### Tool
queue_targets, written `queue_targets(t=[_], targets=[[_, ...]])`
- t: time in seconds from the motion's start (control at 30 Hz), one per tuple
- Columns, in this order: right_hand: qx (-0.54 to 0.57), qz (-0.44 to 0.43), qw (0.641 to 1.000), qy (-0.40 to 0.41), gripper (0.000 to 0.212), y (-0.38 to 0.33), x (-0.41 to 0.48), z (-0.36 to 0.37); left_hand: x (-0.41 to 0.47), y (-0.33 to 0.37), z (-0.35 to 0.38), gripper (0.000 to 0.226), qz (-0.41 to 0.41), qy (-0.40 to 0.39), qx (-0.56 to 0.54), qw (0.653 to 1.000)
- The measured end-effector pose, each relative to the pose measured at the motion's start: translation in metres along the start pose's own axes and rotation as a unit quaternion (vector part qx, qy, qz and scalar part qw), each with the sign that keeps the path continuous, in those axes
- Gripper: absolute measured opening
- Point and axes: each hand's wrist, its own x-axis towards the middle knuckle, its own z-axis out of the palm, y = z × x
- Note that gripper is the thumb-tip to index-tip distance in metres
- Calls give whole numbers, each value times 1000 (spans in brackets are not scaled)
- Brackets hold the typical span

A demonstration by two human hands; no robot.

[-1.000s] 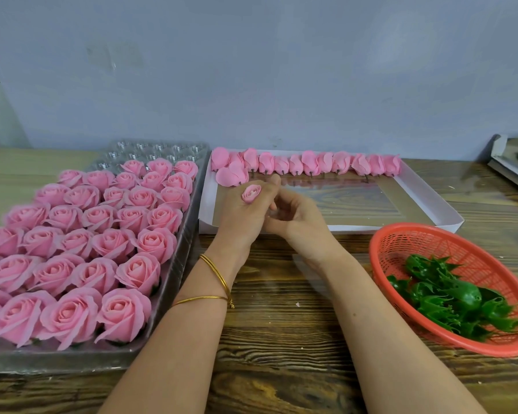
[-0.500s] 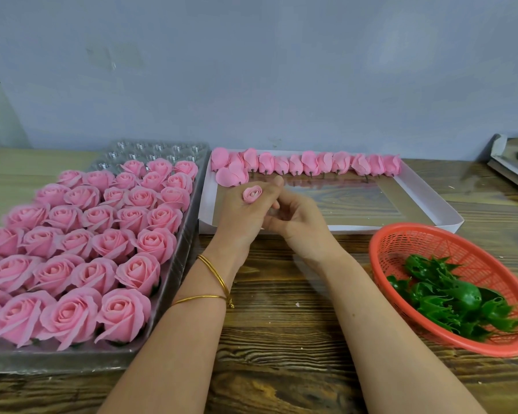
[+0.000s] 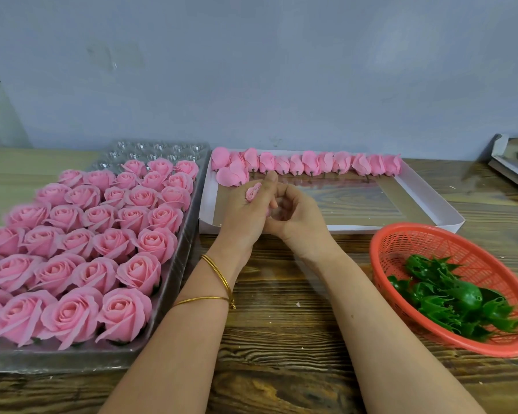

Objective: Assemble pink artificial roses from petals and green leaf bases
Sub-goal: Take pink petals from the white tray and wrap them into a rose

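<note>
Roses fill the left tray. Over the box, the left hand pinches a bud; the right hand curls against it, its hold unclear. Petals line the box's far side. Leaf bases lie in the right basket.

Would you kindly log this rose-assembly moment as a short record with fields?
Left hand: grips a small pink rosebud over the white box
Right hand: fingers curled against the left hand; contents unclear
Finished roses: rows in the clear tray, far cells empty
Petal bundles: one row along the white box's far wall
Leaf bases: heaped in the red basket, right
</note>
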Motion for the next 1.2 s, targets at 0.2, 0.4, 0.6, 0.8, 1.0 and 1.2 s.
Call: queue_targets(t=[0.2, 0.4, 0.6, 0.8, 1.0, 1.2], targets=[[6, 2, 1000, 3, 42, 1, 0, 0, 0, -1, -3, 34, 23, -16, -3, 1000], [3, -14, 999, -35, 34, 0, 1, -3, 3, -3, -6, 30, 40, -19, 13, 999], [-2, -20, 999, -42, 21, -4, -1, -1, 3, -2, -4, 39, 44, 0, 18, 999], [1, -8, 1000, -19, 37, -4, 0, 1, 2, -1, 0, 47, 22, 9, -9, 1000], [-5, -3, 1000, 1, 42, -4, -1, 1, 0, 0, -2, 31, 17, -7, 4, 1000], [-20, -10, 999, -24, 37, -6, -3, -2, 1, 0, -7, 23, 38, -38, 35, 998]])
